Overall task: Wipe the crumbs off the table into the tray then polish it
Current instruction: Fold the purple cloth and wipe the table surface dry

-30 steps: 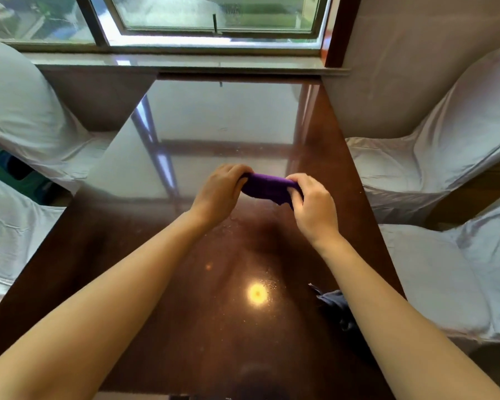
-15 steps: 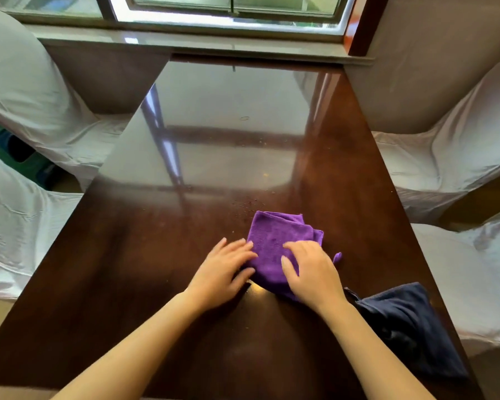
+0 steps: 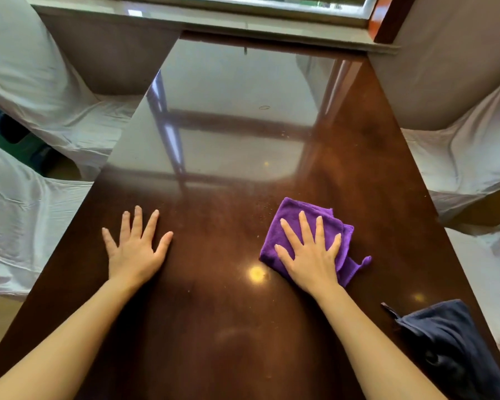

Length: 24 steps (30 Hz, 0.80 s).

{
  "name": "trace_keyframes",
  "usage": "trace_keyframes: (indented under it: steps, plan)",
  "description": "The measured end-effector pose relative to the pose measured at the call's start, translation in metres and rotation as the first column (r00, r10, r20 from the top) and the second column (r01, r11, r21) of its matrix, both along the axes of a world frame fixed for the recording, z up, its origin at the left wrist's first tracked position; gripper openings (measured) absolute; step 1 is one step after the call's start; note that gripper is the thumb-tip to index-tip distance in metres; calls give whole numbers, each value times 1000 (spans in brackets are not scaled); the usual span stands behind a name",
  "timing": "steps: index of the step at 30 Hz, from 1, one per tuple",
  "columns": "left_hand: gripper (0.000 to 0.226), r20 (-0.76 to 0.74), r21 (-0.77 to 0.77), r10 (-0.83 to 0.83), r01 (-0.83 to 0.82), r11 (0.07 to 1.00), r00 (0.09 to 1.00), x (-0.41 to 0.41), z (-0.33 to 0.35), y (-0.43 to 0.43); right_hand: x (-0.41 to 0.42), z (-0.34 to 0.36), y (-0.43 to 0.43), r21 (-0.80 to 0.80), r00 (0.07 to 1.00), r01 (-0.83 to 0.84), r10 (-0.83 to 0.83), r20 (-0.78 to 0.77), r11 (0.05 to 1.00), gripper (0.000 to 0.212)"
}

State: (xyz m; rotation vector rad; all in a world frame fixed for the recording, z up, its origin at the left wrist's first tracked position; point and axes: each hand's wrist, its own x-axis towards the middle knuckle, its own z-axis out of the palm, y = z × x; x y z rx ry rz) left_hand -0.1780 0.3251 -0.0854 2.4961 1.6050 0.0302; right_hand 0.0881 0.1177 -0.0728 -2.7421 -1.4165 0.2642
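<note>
On glossy dark brown wooden table (image 3: 214,327): your right hand (image 3: 311,254) flat, fingers spread, pressing folded purple microfibre cloth (image 3: 293,215), right of centre. Your left hand (image 3: 136,249) splayed on bare wood. Faint specks beside cloth, possibly crumbs. Dark navy cloth (image 3: 451,339) near right edge.

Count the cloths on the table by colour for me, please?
Purple cloth: 1, flat under the right hand
Dark navy cloth: 1, at the table's near right edge, untouched
Total: 2 cloths
</note>
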Motion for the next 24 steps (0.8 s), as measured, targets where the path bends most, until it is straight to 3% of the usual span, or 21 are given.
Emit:
trace_keyframes:
  steps: [14, 24]
  plan:
    - [71, -46, 51, -14, 17, 999, 999, 2, -4, -1, 61, -1, 141, 29, 977, 213, -213, -14, 977, 59]
    - [71, -52, 51, -26, 28, 998, 998, 1, -4, -1, -1, -6, 165, 112, 1000, 25, -26, 11, 993, 58]
